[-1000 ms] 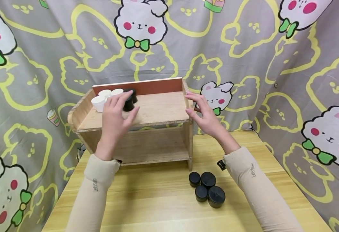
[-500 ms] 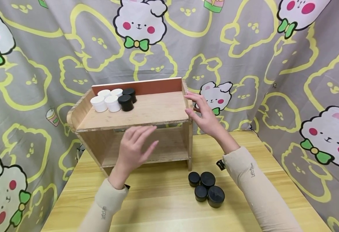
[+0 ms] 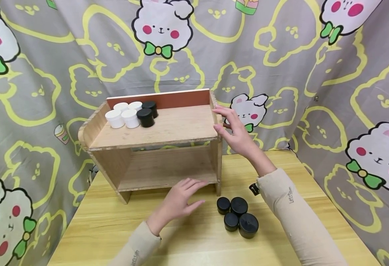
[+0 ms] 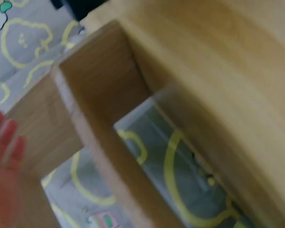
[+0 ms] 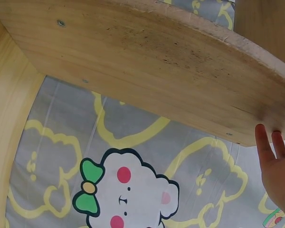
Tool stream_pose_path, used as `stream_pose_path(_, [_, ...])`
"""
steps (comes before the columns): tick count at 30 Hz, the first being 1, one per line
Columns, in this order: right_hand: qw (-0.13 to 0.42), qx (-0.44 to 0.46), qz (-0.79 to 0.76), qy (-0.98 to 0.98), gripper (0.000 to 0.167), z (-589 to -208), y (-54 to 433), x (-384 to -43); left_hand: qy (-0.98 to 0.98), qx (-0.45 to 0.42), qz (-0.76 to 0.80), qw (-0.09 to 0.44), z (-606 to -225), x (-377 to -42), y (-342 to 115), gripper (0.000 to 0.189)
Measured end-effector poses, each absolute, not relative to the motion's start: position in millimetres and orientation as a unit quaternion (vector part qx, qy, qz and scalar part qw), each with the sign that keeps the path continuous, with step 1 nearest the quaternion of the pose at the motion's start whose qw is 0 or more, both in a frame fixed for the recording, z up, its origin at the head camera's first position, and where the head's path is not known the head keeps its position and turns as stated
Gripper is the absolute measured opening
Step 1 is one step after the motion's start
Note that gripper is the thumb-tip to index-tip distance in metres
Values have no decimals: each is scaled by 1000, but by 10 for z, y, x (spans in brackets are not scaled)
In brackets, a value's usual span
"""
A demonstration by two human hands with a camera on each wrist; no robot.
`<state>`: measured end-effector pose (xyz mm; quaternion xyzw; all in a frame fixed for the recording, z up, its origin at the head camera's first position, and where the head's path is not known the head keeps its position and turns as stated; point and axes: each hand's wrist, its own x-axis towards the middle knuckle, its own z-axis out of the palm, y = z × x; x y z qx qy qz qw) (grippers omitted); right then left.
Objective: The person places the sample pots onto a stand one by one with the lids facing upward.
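Observation:
A small wooden shelf unit (image 3: 181, 123) stands on the table. My right hand (image 3: 236, 133) touches the outer face of its right side panel with extended fingertips, which the right wrist view also shows at the wood. My left hand (image 3: 181, 199), holding nothing, is in front of the lower shelf with fingers loosely extended. Right of it, several black lidded jars (image 3: 248, 224) of differing sizes are grouped closely on the table. On the top shelf, several white jars (image 3: 114, 119) sit at the left, with two black jars (image 3: 145, 117) beside them.
The lower shelf (image 3: 168, 168) lies below the jars, between the side panels. A red-brown board (image 3: 181, 99) edges the top shelf at the back. Patterned grey curtain (image 3: 274, 74) hangs close behind and to the sides of the wooden table (image 3: 91, 236).
My left hand has left the jars on the top shelf and moved down and right, toward the black jars on the table. The right hand has stayed at the side panel.

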<state>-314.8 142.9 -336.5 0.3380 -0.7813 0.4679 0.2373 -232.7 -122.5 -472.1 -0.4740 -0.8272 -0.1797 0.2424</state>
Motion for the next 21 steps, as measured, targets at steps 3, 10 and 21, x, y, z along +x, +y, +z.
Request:
stream_pose_path(3, [236,334,467,-784,49,-3372,1421,-3149,-866,-444,-184,139,-4833,-2316,-1185,57])
stream_pose_path(10, [235,333,472,-782,47,-3284,1376,-3039,-895,-394,-207,-24,-4973,-2361,-1070,58])
stream_pose_path(21, [228,336,479,-778,45,-3127,1328,-2840,-895,-410,-165,-65,-5095,-2465,-800,62])
